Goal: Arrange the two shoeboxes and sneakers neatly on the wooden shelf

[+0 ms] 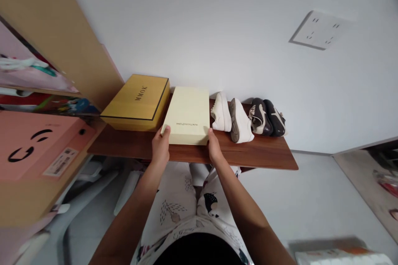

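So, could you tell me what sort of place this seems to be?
Likely a room in a home: a narrow reddish-brown wooden shelf holds white sneakers and a pale yellow cardboard box.

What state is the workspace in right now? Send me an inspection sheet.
Surface: reddish-brown wooden shelf, seen from above.
Job's things: cream MEIZHIYUAN box, lying flat on the shelf, held by both hands.
Clutter: gold MMOK box left of the cream box; white sneakers and dark-and-white shoes to its right.
Grippers: left hand and right hand grip the near corners of the cream box.
Cables: nothing seen.
Surroundings: white wall with wall socket plate; pink carton at left.
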A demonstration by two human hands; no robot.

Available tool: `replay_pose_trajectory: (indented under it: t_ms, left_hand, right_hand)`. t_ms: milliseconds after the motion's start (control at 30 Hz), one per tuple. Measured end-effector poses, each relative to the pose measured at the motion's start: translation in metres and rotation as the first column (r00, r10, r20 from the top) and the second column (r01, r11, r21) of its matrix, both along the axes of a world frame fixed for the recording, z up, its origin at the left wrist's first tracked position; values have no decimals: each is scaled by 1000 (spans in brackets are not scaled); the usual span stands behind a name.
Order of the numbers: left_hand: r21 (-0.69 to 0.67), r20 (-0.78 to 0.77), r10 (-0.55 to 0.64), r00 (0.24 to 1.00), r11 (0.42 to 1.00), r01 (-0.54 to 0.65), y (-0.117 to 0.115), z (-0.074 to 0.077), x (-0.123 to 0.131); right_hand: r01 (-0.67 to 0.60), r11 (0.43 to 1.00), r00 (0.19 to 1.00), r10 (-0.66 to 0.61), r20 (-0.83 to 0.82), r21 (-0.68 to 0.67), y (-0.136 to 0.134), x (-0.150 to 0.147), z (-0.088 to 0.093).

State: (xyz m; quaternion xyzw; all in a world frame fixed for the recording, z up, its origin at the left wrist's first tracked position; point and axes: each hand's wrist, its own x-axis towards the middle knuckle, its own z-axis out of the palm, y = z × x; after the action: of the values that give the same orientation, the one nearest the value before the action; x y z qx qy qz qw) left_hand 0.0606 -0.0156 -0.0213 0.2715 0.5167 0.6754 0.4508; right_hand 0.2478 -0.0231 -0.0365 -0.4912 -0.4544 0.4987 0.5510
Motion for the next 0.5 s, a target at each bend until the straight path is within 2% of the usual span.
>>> replay_pose_trajectory:
  t_ms: [133,233,333,500]
  left_hand:
    - [-3,-144,-7,990,1000,7,2,-11,-6]
    - [-8,-189,-6,982,1000,5,9,-15,-10]
    - [2,-200,0,980,1000,1,16,-13,-12]
    - [10,-158,3,987,1000,-1,22,-7,-10]
  right_hand:
    - [-43,999,999,43,30,11,2,-5,2]
    - [-22,999,997,24,76,-32,7,-8,1]
    - [31,996,994,-22,109,-81,12,-11,-1]
    - [12,999,993,-8,117,-34,21,-13,-2]
